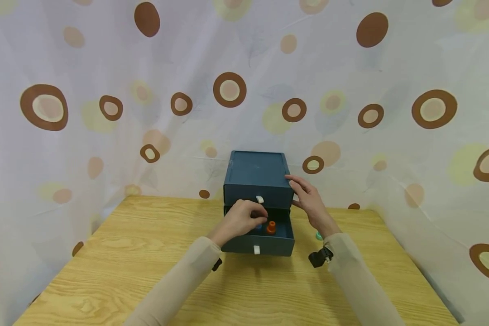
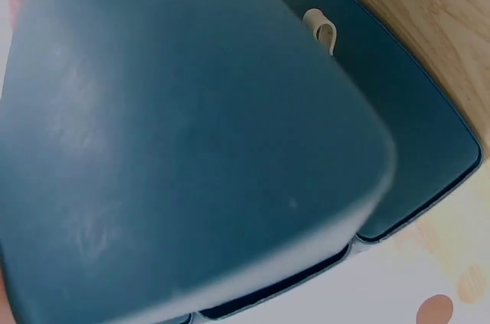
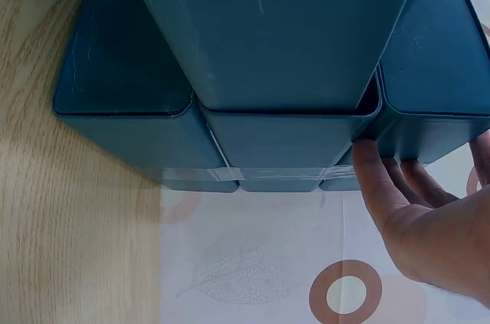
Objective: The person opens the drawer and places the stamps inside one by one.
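A dark blue drawer cabinet [image 1: 256, 167] stands on the table with one drawer [image 1: 248, 244] pulled out below its top drawer. My left hand [image 1: 240, 219] reaches over this drawer, fingers bent; whether they pinch anything cannot be told. Inside, an orange stepped, knob-like piece [image 1: 271, 227] stands just right of the fingertips, and a small blue piece [image 1: 258, 226] shows partly under them. My right hand [image 1: 311, 203] touches the cabinet's right side near the top, fingers extended. In the right wrist view, its fingertips press the top section's side [image 3: 436, 136].
A wood-grain table [image 1: 146, 253] bears the cabinet, with a patterned sheet [image 1: 252, 54] hanging behind. A small green piece [image 1: 318, 236] lies on the table beside the right wrist. In the left wrist view, the bottom drawer front [image 2: 406, 125], with a white tab, sits behind the pulled-out one.
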`<act>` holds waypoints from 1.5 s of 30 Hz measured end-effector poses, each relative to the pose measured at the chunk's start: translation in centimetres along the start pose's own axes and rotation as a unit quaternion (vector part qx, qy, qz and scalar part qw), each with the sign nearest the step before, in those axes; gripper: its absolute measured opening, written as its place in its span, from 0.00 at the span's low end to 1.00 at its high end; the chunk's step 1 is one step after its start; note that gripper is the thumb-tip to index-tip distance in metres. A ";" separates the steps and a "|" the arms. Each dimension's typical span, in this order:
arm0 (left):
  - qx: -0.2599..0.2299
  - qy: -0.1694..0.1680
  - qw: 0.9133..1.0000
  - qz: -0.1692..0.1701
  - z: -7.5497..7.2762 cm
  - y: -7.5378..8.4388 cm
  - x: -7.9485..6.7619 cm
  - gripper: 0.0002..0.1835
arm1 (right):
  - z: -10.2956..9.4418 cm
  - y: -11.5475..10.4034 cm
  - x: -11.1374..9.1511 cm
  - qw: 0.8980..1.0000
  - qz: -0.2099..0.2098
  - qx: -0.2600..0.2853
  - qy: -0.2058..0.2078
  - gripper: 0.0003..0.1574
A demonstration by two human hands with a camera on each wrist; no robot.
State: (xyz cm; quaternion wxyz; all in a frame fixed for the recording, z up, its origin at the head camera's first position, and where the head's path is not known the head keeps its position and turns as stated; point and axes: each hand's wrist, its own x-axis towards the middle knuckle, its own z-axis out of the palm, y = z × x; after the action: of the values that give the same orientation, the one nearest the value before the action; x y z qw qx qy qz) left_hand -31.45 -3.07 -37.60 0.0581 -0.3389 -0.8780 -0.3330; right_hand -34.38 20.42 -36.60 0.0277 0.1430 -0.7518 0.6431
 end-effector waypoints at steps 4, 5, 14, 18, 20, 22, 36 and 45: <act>-0.026 0.024 0.999 0.017 -0.1 0.1 -0.7 0.07 | -0.1 0.0 -0.1 1.000 0.000 -0.003 0.002 0.33; -0.032 0.024 0.999 0.023 -0.2 0.1 -0.9 0.07 | -0.1 0.0 -0.1 1.000 0.000 -0.004 0.003 0.33; -0.052 0.047 0.995 0.071 -0.3 -0.1 -2.4 0.06 | 0.1 0.1 0.0 1.000 0.002 -0.004 0.007 0.33; -0.048 0.068 0.993 0.086 -0.3 -0.1 -2.8 0.04 | 0.2 0.2 0.0 1.000 0.003 -0.006 0.006 0.33; -0.046 0.075 0.992 0.095 -0.3 0.0 -3.1 0.04 | 0.2 0.2 0.0 1.000 0.004 -0.006 0.004 0.32; -0.036 0.077 0.991 0.106 -0.3 0.0 -3.4 0.04 | 0.2 0.1 -0.1 1.000 0.006 -0.004 0.005 0.32; 0.022 0.083 0.976 0.198 0.8 0.4 -4.9 0.02 | 0.1 0.1 0.0 1.000 0.000 -0.008 0.004 0.33; 0.023 0.057 0.978 0.201 1.9 0.1 -6.0 0.05 | 0.1 0.1 -0.1 1.000 0.000 -0.003 0.004 0.33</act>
State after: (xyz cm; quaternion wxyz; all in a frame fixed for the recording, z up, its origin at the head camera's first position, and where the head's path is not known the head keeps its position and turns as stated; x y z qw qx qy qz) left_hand -26.56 -5.13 -40.95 0.1814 -0.4875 -0.7948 -0.3127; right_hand -34.30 20.34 -36.70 0.0311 0.1406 -0.7535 0.6415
